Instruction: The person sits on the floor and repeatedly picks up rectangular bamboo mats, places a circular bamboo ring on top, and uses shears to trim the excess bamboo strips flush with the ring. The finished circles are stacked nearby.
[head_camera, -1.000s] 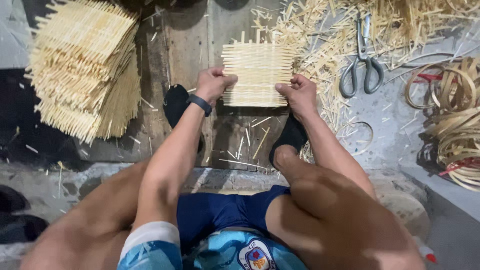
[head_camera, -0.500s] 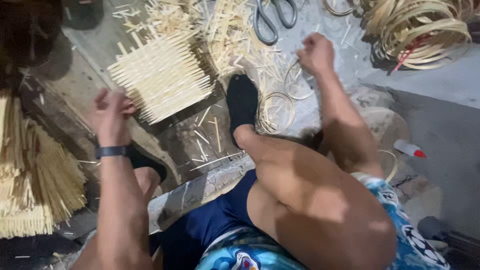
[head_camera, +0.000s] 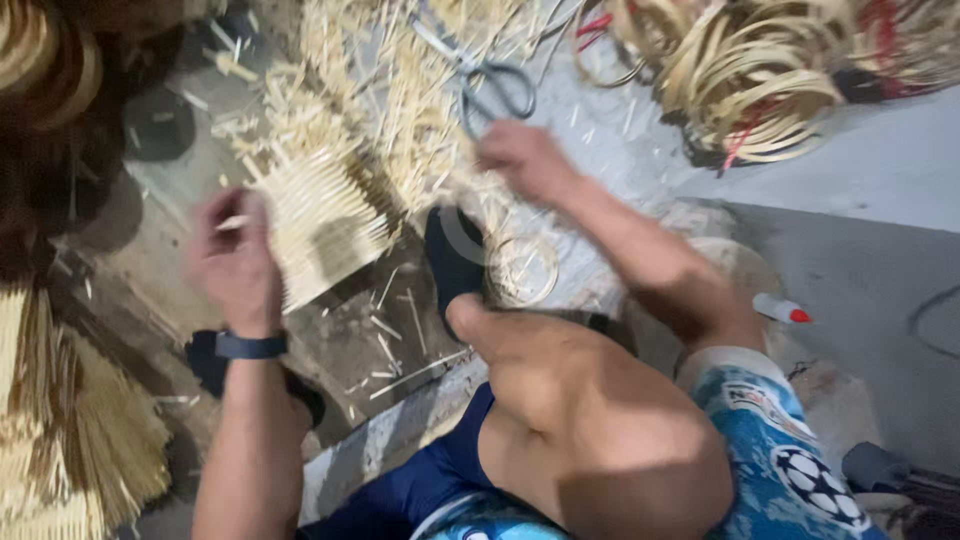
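Observation:
My left hand (head_camera: 235, 262) grips the left edge of a small woven mat of thin bamboo sticks (head_camera: 325, 220) lying on a wooden board. A dark band sits on that wrist. My right hand (head_camera: 525, 160) hovers over a heap of loose bamboo sticks (head_camera: 395, 95), just below a pair of grey-handled scissors (head_camera: 490, 85); the frame is blurred and I cannot tell whether its fingers hold anything. A thin bamboo ring (head_camera: 520, 270) lies on the floor under my right forearm. My bent knee (head_camera: 560, 400) fills the lower middle.
Coils of split bamboo strips (head_camera: 760, 70) lie at the top right. A stack of finished stick mats (head_camera: 70, 450) sits at the lower left. A small white tube with a red cap (head_camera: 782, 310) lies on the floor at right. Stick offcuts litter the board (head_camera: 390, 340).
The view has swung right and closer. My right hand has drawn back from the far right toward the scissors. My left hand has come onto the mat's edge.

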